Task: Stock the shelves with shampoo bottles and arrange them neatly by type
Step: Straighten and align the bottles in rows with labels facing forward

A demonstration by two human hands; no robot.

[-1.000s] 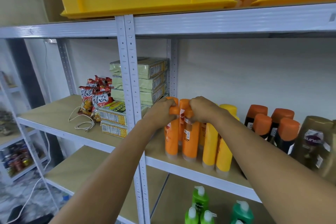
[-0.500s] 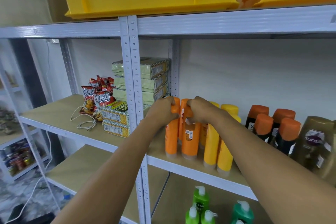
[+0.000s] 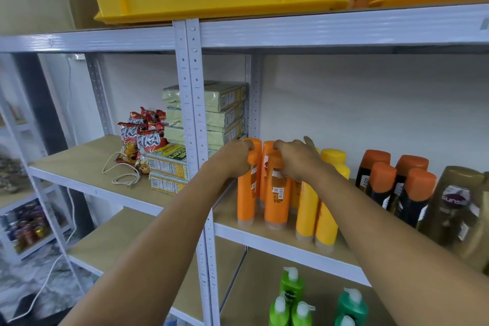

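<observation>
- Nearest you, green pump bottles (image 3: 291, 291) stand on the lower shelf, well apart from your hands.
- The shelf board's front edge (image 3: 264, 235) runs just ahead of the orange shampoo bottles (image 3: 276, 193); the white upright post (image 3: 195, 114) stands close on their left.
- Your left hand (image 3: 235, 159) curls round the top of the leftmost orange bottle. Your right hand (image 3: 296, 159) grips the next one, its outer fingers lifted.
- Yellow bottles (image 3: 326, 209) touch on the right; open board lies behind them.
- Against the earlier frame, both hands hold the same bottle tops; the right fingers have loosened.
</observation>
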